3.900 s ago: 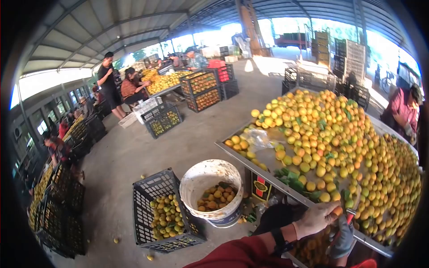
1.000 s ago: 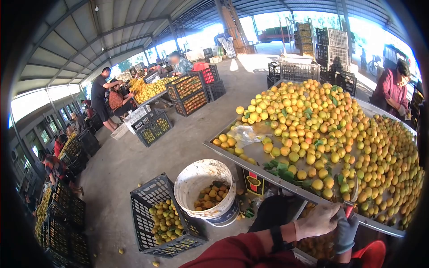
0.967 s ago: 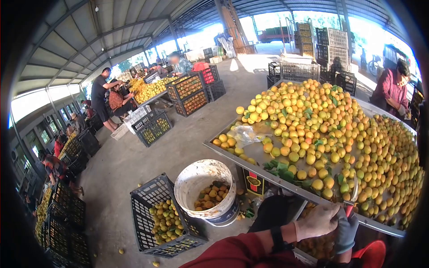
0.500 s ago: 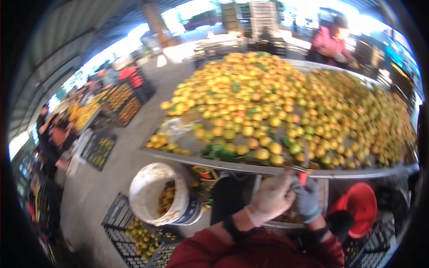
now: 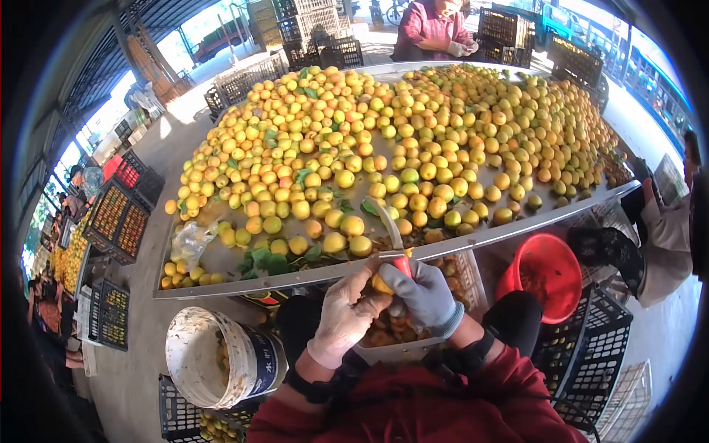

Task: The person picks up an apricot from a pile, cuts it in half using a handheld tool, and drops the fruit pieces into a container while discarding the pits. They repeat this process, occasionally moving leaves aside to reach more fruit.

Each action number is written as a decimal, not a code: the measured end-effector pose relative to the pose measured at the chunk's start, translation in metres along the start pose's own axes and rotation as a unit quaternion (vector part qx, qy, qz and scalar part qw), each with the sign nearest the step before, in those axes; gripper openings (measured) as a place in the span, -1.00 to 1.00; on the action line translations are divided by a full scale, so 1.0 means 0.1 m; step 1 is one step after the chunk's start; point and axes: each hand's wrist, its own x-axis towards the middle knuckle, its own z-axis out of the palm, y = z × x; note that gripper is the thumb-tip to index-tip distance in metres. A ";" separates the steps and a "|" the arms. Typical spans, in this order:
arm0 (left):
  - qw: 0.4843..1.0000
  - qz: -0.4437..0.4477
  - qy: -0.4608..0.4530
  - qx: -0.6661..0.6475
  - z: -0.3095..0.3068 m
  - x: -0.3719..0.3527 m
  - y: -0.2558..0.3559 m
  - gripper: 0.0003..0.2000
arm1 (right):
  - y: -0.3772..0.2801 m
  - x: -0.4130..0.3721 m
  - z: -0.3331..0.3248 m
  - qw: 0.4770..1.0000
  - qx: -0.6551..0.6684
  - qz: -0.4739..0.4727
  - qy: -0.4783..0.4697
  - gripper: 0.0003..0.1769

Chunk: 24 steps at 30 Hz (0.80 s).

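Note:
At the near edge of the fruit-covered table (image 5: 295,279), my two gloved hands are together. My left hand (image 5: 343,314), in a pale glove, has its fingers closed around a yellow-orange apricot (image 5: 381,285), partly hidden by the gloves. The grey-gloved right hand (image 5: 428,297) grips a knife (image 5: 403,264) by its red handle. Its long curved blade points up over the table edge. Below the hands, a light crate (image 5: 467,277) holds orange fruit pieces. Loose apricots (image 5: 334,242) and green leaves lie just beyond the fingers.
A white bucket (image 5: 190,332) stands at left, with a black crate (image 5: 173,410) beneath it. To the right are a red bucket (image 5: 550,258) and black crates (image 5: 591,347). Another person (image 5: 432,33) works across the table; someone else (image 5: 668,236) sits at right.
The view has swung right and sharpened, so the table and buckets appear farther left. Both hands stay together at the table edge; an apricot now shows between them.

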 end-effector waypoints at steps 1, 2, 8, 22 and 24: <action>1.000 -0.001 0.001 0.000 -0.02 0.01 -0.05 -0.46 | 0.02 0.01 -0.01 1.000 0.000 0.002 -0.001 -0.67; 1.000 0.015 0.009 0.022 -0.05 0.03 -0.08 -0.45 | 0.04 0.02 -0.02 1.000 -0.019 -0.010 -0.016 -0.63; 0.993 0.084 0.083 -0.007 -0.18 0.08 -0.03 -0.45 | -0.12 -0.03 -0.15 0.994 -0.068 -0.055 -0.073 -0.38; 0.951 0.179 0.197 0.156 -0.44 0.12 -0.10 -0.47 | -0.46 -0.33 -0.07 0.926 -0.345 -0.036 -0.152 -0.78; 0.940 0.195 0.209 0.185 -0.45 0.11 -0.06 -0.47 | -0.47 -0.33 -0.02 0.925 -0.351 -0.025 -0.145 -0.78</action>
